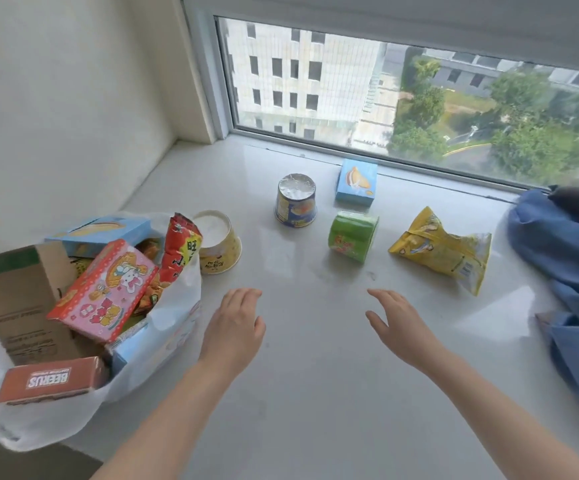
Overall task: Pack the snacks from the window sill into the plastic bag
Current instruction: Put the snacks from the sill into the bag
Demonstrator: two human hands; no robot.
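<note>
Both the left hand (234, 322) and right hand (397, 325) hover empty, fingers spread, over the glossy sill (315, 393); beyond them stand paper cups (295, 200), a crinkled yellow packet (442, 249), a small blue carton (356, 182); left, the thin white bag (163, 344) bulges with boxes, its bottom cut off.

You stand at window sill (315, 375) in upper-floor room, likely flat or dormitory. Wide pale stone ledge runs beneath sealed window (402, 98); outside, far below you, white multi-storey block, trees, lawn, road. Plain cream wall (56, 98) on left. Blue clothing (565, 271) heaped at right, packaged snacks (350, 233) scattered about, white plastic bag (163, 341) stuffed with more: domestic clutter.
</note>
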